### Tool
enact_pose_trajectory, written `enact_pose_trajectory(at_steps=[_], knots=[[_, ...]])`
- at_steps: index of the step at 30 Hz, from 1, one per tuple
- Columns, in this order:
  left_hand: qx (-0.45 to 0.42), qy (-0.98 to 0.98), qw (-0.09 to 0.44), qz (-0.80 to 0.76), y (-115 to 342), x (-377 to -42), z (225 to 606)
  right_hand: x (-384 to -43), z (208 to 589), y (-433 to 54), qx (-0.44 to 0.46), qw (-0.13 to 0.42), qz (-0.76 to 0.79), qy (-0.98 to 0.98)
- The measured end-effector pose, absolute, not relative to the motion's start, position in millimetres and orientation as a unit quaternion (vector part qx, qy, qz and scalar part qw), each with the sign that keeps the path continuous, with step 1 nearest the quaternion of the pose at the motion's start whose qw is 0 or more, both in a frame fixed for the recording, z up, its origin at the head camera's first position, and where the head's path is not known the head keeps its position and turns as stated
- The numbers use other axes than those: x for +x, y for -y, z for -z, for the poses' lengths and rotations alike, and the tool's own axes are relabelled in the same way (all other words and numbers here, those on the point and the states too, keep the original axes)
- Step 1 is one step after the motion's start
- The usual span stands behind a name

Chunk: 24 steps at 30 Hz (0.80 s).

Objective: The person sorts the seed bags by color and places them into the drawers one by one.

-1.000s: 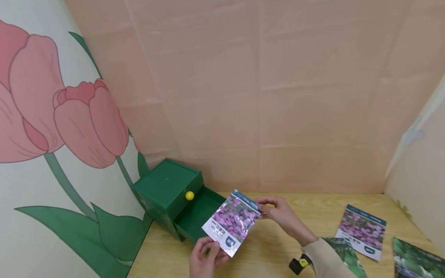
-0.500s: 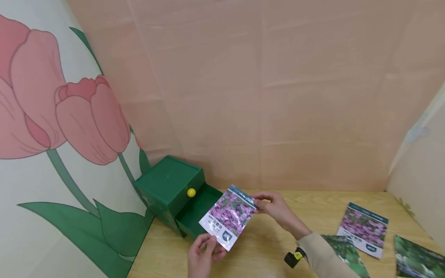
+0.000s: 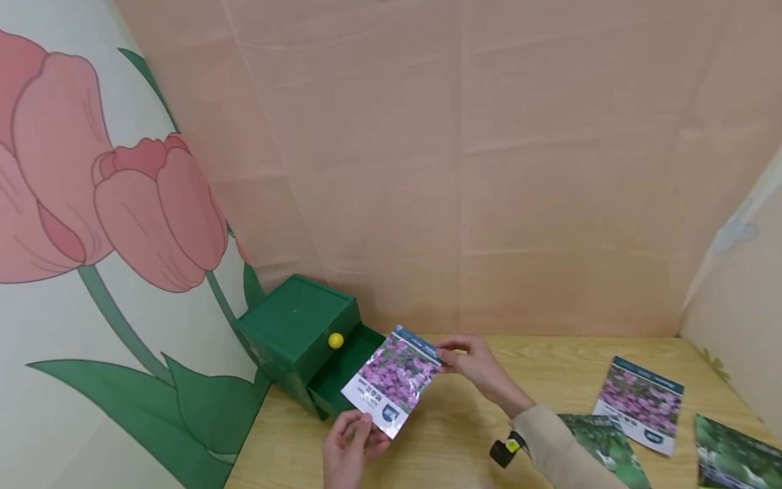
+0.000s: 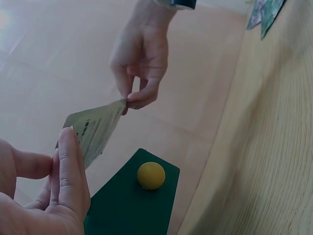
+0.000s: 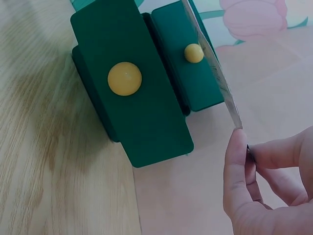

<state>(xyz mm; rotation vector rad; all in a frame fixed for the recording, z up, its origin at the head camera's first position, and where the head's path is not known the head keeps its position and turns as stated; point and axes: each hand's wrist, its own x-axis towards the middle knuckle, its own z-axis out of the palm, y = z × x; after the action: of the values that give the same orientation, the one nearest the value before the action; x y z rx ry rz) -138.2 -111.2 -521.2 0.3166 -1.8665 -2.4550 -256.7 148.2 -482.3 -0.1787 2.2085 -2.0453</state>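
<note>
Between both hands is a seed packet (image 3: 394, 380) with a picture of pink-purple flowers, tilted above the pulled-out lower drawer (image 3: 348, 367) of a small green cabinet (image 3: 296, 316). The left hand (image 3: 351, 448) pinches its lower edge, thumb on the front. At the opposite top corner, the right hand (image 3: 479, 373) grips it between thumb and fingers. Printed text covers the packet's back (image 4: 95, 129) in the left wrist view. Seen from the right wrist, the packet (image 5: 215, 68) is nearly edge-on. The upper drawer with its yellow knob (image 3: 335, 341) is closed.
On the wooden table (image 3: 464, 448), at right, lie another pink-flower packet (image 3: 641, 404), a green-leaf packet (image 3: 605, 445) partly behind the right sleeve, and a further green packet (image 3: 739, 451). A tulip-painted wall (image 3: 55, 326) borders the cabinet's left side.
Both hands have shifted a little to the left with the packet, bringing it further over the open drawer. The cabinet and the other packets stay where they were.
</note>
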Motion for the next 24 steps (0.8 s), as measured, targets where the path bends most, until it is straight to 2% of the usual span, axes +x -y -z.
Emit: enact_pose_trajectory(at_steps=[15,24], knots=[[0.076,0.597,0.055,0.796,117.5,-143.4,522.4,-267.4,483.9,-134.7,-0.042,0.063,0.694,-0.716],[0.114,0.621,0.049,0.774,125.5,-151.5,523.2,-274.2,488.3,-126.5,-0.031,0.061,0.698,-0.712]])
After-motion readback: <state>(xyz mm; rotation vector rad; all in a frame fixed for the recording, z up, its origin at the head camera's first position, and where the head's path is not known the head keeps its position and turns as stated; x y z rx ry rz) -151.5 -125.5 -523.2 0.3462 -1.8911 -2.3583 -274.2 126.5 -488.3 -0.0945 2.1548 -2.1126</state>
